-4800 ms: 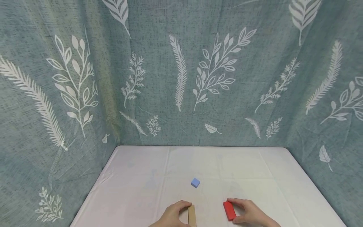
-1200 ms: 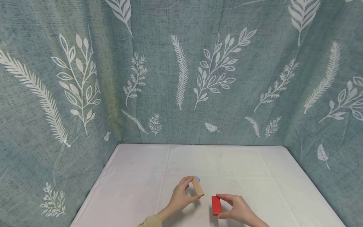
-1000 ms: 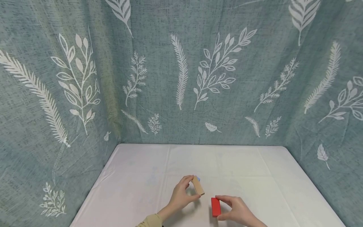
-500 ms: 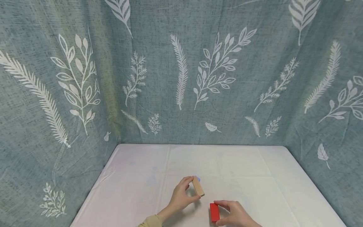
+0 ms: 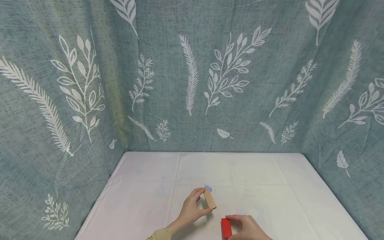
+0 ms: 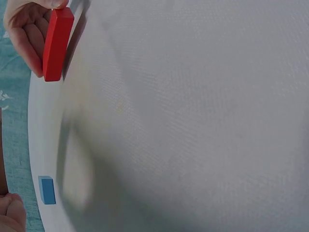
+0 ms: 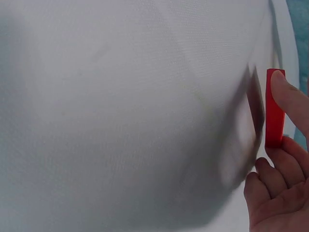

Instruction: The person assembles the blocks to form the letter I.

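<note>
Thumb and fingers of my left hand (image 5: 189, 208) pinch a plain wooden block (image 5: 209, 199) by its two ends, tilted above the table. A strip of that block (image 6: 2, 154) shows at the left wrist view's edge. My right hand (image 5: 247, 228) grips a red rectangular block (image 5: 226, 228) end to end, nearer the front and to the right. In the right wrist view, the red block (image 7: 275, 108) stands apart from its shadow, with the thumb on one end and fingers on the other. Just beyond the wooden block sits a small blue cube (image 5: 208, 188), partly covered by it.
A white cloth covers the table (image 5: 144, 186), with faint fold lines. Green-blue curtains (image 5: 174, 83) with white leaf prints stand behind the table and along both sides. Shadows of the hands fall on the cloth.
Since 4.8 s ago, my left hand has lifted the wooden block and carried it forward; the right has brought the red block left. Over the last second the red block moves nearer me; the left barely shifts.
</note>
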Demonstrator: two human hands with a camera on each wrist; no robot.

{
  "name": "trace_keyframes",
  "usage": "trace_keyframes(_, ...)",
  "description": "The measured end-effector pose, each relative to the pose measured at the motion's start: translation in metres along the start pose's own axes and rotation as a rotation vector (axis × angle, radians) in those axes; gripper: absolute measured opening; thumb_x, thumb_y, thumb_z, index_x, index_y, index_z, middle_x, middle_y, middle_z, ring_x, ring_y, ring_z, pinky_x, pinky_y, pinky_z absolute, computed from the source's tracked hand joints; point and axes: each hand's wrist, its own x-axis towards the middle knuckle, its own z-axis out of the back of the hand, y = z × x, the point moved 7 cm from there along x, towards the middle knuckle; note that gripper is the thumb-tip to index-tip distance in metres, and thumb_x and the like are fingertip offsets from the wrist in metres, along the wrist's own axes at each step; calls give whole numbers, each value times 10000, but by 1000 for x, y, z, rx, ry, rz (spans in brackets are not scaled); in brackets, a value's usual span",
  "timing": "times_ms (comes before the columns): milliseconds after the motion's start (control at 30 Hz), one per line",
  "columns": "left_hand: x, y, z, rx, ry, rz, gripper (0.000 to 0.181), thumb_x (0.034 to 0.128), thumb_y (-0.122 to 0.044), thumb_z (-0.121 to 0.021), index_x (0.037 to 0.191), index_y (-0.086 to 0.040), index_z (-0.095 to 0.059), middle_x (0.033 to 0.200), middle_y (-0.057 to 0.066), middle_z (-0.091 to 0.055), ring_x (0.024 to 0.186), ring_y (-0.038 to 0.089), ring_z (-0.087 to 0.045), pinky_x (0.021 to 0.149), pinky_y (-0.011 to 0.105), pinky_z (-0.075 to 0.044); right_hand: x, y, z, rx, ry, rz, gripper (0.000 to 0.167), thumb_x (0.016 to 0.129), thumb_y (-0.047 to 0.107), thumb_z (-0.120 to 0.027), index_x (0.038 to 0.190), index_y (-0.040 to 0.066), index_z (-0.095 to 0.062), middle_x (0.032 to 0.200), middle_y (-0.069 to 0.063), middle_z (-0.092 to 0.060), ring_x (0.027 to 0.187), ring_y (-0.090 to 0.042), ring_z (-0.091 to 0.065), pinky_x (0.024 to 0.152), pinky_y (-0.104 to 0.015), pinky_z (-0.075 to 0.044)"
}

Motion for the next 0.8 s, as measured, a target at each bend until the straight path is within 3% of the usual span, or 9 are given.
trace_keyframes(333,-3,3,-4,-18,10,7,728,707,-187,-821,1293,86,-487,1297,171,-530,1197,368,-531,992,391,-514,1,-2,-4,-5,6,-11,650,682,287,-843,1227,16,-615,1181,-116,-671,1111,-343,-596,918,-627,-484)
trace_keyframes(467,-4,3,-4,-15,10,7,725,703,-182,-822,1288,88,-490,1297,177,-528,1190,371,-535,986,393,-518,0,-2,-6,-44,-6,11,665,670,334,-845,1228,48,-622,1182,-80,-676,1105,-299,-614,919,-563,-513)
trace_keyframes(700,-5,4,-5,-12,5,8,722,701,-181,-823,1284,89,-493,1290,177,-536,1185,364,-541,985,393,-519,-2,-3,-7,-127,-64,76,684,637,431,-844,1200,98,-643,1143,-11,-696,1057,-113,-636,890,-336,-569)
trace_keyframes(800,-5,4,-6,-18,7,13,725,700,-176,-822,1286,93,-490,1293,180,-533,1189,365,-539,991,396,-514,-2,-5,-9,-129,-72,74,691,636,446,-841,1200,101,-641,1144,-7,-694,1059,-103,-631,890,-333,-568)
